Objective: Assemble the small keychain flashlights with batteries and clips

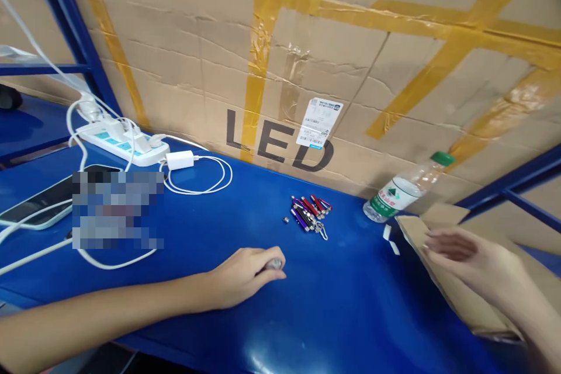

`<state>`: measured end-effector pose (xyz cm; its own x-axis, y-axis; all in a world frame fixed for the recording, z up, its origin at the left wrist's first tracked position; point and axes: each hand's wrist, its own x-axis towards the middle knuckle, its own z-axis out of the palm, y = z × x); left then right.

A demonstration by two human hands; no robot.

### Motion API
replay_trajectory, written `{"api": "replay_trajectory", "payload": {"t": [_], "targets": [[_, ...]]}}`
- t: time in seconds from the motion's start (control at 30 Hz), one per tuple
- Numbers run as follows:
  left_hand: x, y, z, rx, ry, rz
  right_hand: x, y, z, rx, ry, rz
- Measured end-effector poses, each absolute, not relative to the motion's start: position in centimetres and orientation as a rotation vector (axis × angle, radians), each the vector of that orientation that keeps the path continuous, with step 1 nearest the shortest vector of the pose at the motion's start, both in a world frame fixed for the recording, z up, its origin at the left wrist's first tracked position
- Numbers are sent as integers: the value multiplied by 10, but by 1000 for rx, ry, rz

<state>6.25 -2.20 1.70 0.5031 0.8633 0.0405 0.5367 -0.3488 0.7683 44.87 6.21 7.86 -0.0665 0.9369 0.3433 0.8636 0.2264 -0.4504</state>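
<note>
My left hand (245,274) rests on the blue table (342,304) with its fingers curled round a small silver metal piece (275,264) that shows at the fingertips. A little beyond it lies a small pile of red, blue and purple keychain lights (310,211), with one tiny loose part (285,220) beside the pile. My right hand (464,260) hovers over a cardboard piece (442,286) at the right, blurred by motion, fingers pointing left.
A plastic water bottle with a green cap (401,193) leans by the big taped cardboard box marked LED (307,70). At the left are a white power strip (123,140), a charger with looped cable (193,172), and a phone (39,204).
</note>
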Motion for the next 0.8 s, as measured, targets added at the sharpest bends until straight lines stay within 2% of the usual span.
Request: {"api": "replay_trajectory", "payload": {"t": [0.03,0.13,0.4,0.5,0.7,0.8], "targets": [[62,-21,17,1982,1128,599,425,56,79,-1580,-1958,415],[63,-18,15,1891,1106,654,360,41,73,-1401,-2108,767],[66,-16,17,1812,1180,656,287,34,36,-1198,-2356,1001],[67,-16,19,1749,1205,646,286,37,32,-1235,-2443,833],[68,-16,20,1696,1226,638,304,50,35,-1665,-2555,-14],[68,-15,19,1704,1210,650,313,60,32,-1740,-2480,-46]]}}
